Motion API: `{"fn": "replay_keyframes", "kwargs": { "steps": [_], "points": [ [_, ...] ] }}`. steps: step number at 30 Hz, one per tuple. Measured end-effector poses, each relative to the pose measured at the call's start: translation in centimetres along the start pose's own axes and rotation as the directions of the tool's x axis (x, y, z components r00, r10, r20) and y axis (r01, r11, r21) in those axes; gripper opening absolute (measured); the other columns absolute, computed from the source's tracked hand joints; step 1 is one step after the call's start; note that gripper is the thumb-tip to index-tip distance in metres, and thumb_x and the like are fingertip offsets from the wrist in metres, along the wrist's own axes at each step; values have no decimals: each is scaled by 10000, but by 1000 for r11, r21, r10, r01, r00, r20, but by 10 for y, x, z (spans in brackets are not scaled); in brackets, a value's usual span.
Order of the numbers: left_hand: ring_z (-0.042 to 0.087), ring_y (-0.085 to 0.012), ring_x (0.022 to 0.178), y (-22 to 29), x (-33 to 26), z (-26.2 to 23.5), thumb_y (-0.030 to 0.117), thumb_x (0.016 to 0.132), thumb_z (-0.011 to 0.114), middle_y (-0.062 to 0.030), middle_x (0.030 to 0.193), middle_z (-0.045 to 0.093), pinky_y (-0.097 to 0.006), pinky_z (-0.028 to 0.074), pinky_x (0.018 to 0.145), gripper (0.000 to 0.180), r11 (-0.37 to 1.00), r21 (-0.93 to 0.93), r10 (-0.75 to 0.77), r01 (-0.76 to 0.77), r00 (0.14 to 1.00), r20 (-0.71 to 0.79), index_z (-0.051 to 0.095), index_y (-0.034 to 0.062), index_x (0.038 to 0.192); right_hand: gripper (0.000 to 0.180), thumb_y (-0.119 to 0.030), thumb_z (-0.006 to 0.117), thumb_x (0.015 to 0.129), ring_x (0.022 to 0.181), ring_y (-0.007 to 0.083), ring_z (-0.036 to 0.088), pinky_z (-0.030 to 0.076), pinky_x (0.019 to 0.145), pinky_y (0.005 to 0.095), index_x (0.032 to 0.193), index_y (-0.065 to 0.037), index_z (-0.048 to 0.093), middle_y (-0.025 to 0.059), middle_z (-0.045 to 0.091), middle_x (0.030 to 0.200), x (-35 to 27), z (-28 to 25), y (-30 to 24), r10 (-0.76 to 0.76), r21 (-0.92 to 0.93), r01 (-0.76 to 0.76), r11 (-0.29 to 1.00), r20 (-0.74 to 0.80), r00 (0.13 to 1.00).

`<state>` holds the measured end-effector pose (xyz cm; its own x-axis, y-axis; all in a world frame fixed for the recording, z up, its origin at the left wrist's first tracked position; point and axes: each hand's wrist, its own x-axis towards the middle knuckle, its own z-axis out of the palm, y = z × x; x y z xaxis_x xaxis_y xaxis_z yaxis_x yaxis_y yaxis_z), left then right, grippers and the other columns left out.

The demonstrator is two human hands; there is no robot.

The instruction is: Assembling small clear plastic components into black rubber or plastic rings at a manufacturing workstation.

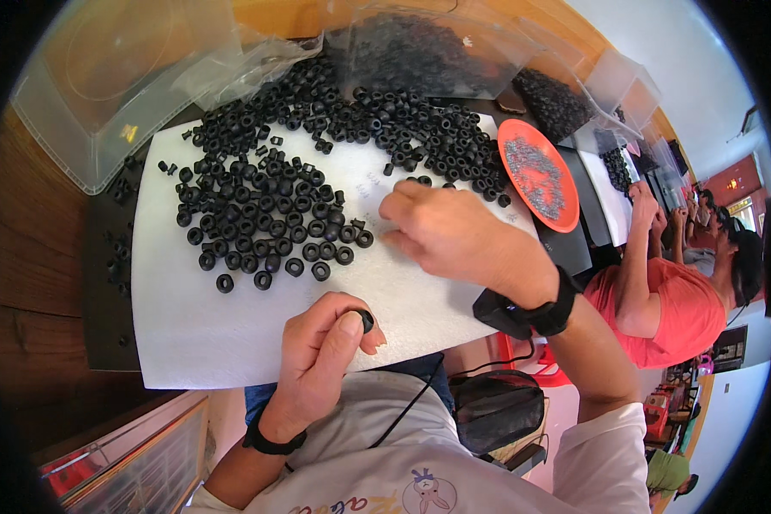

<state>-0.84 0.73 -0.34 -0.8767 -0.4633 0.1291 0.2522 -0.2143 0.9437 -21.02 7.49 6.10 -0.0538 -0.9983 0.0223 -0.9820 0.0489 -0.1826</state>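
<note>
My left hand (321,347) is closed near the front edge of a white foam sheet (206,343), pinching a small round black part (366,321) between thumb and forefinger. Over the sheet, my right hand (441,231) is closed with its fingertips bent together and turned down; whatever they hold, if anything, is hidden. Left of the right hand lies a spread of small black hollow round parts (265,214), their openings facing various ways. A larger heap of black parts (403,124) runs along the back of the sheet.
A red-orange plate (565,219) of small grey pieces (535,180) stands right of the sheet. Clear plastic bins (68,128) line the back; one bin (437,56) holds many black parts. To the right, a person in a red shirt (660,313) works at the same row.
</note>
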Motion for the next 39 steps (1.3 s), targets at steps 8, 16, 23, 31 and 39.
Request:
{"fn": "replay_keyframes", "kwargs": {
  "steps": [8,16,23,31,39],
  "points": [
    [561,-146,685,-3,-1,2,149,965,407,-96,761,592,-281,473,644,220,999,-44,-20,19,999,-26,528,-31,927,147,-46,546,754,725,319,642,536,587,390,866,49,549,173,569,840,-10,5,-6,17,-125,-27,992,-81,997],
    [537,-172,676,-1,1,8,142,950,392,-134,763,564,-302,465,629,225,991,-137,-4,-5,998,-68,505,-51,927,120,-64,564,734,731,257,638,529,550,342,802,34,561,128,529,818,-13,17,-13,-77,-204,35,978,-205,976],
    [539,-174,648,-3,0,9,194,963,416,-115,726,547,-284,454,596,248,993,-111,15,-26,995,-94,495,-35,907,169,-73,583,729,750,289,640,544,588,353,835,57,606,168,570,853,-10,22,-14,-9,-159,-24,987,-199,980],
    [531,-184,636,-2,2,11,202,970,395,-113,688,518,-278,440,579,262,994,-103,28,-40,993,-117,477,-25,868,176,-78,588,726,810,286,631,545,616,355,842,50,621,159,572,861,-13,23,-15,-6,-145,-24,989,-204,979],
    [528,-185,641,-1,4,14,213,974,394,-112,698,499,-280,438,578,275,995,-89,36,-47,993,-112,466,-20,847,185,-83,595,729,792,285,640,541,607,352,856,49,617,155,575,869,-12,23,-12,5,-152,-34,988,-184,983]
  ]
}}
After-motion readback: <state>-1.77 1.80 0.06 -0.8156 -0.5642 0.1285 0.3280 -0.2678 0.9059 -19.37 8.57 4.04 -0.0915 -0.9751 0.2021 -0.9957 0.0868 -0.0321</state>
